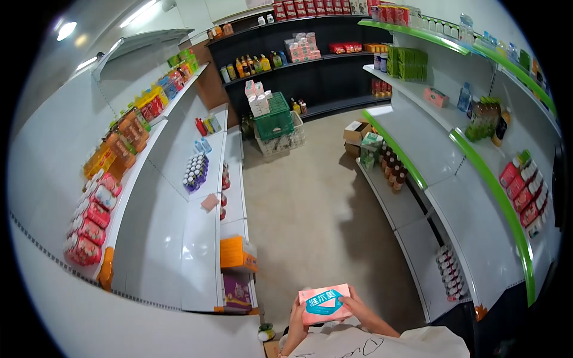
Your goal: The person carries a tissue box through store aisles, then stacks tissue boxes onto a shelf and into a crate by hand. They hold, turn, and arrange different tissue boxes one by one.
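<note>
Low in the view, close to my body, a pink tissue pack with a blue label and white lettering is held between both hands. My left hand grips its left end, fingers closed round the edge. At the opposite end my right hand is closed on the pack, the thumb lying over its top face. The fingers underneath are hidden. Below the hands shows a white shirt with dark script.
Shelving lines the left, with drinks and a small pink item. Green-edged shelves on the right hold bottles and cartons. Stacked crates and an open cardboard box stand on the floor towards the back.
</note>
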Action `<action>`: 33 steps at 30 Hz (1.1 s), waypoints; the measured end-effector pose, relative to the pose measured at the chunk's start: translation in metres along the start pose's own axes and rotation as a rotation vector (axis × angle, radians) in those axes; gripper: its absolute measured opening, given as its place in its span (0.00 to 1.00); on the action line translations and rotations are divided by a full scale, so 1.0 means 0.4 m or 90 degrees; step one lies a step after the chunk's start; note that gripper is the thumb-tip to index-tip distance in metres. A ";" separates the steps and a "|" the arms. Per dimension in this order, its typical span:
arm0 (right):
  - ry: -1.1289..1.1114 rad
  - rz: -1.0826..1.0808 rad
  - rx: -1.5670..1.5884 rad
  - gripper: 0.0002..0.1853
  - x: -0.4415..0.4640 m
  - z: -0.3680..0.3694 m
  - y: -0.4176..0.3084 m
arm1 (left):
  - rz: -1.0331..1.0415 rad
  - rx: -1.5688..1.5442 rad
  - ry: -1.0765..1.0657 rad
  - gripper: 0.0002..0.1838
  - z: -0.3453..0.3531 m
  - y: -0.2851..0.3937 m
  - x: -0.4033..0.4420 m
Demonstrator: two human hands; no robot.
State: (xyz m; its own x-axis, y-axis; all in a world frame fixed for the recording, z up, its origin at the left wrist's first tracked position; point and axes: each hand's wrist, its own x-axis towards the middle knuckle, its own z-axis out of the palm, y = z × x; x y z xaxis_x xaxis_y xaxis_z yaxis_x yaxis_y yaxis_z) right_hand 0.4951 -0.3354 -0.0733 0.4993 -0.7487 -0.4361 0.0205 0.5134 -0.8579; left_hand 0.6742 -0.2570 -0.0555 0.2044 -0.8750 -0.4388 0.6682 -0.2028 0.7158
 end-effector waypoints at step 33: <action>0.066 0.047 -0.037 0.29 1.444 0.010 -0.708 | -0.093 0.062 -0.038 0.22 -0.007 0.669 1.495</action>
State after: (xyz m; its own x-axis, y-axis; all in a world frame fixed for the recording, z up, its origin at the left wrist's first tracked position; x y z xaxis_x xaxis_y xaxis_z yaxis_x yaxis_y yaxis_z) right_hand 0.7812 -0.9115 -0.0809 0.4054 -0.7510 -0.5212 -0.0650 0.5450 -0.8359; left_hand 0.9770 -0.8334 -0.1280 0.0658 -0.8574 -0.5105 0.6151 -0.3680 0.6973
